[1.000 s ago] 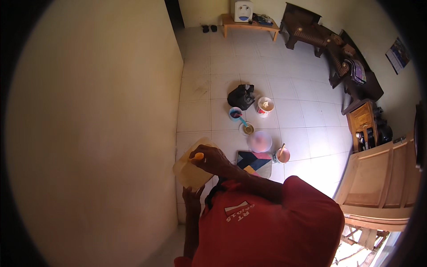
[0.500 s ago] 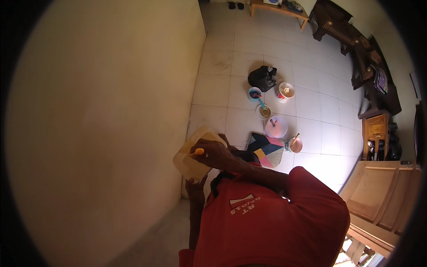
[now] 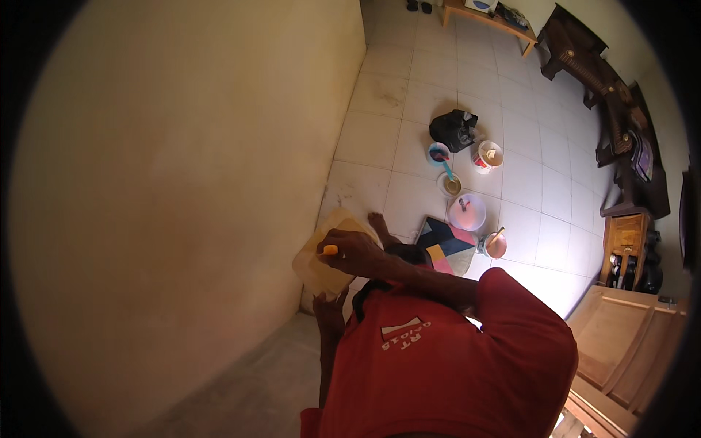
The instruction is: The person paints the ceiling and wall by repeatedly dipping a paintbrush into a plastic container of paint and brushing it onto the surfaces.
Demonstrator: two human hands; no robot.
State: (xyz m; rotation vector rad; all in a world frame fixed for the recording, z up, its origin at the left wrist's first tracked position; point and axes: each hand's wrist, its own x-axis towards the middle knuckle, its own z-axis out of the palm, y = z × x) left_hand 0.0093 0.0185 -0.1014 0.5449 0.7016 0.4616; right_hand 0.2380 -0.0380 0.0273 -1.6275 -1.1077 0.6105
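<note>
My right hand [image 3: 358, 250] is closed around a tool with an orange handle [image 3: 330, 250]. The handle's end sticks out of my fist, while the working end is hidden, so its kind cannot be told. Below that hand is a shallow, pale yellow plastic tray [image 3: 318, 276] with rounded corners, close beside the wall. My left hand [image 3: 330, 306] grips the tray's near edge; its fingers are partly hidden.
The wall [image 3: 182, 204] rises at my left. On the tiled floor to the right are a patterned cushion [image 3: 449, 248], a white tub [image 3: 467, 212], a bucket with a stick [image 3: 495, 246], a small bowl [image 3: 450, 185], a blue cup [image 3: 438, 153], another bucket [image 3: 488, 156] and a black bag [image 3: 453, 130].
The whole view has shifted slightly, so floor things appear farther right. Both hands keep their hold on the orange-handled tool and the tray, with little other movement.
</note>
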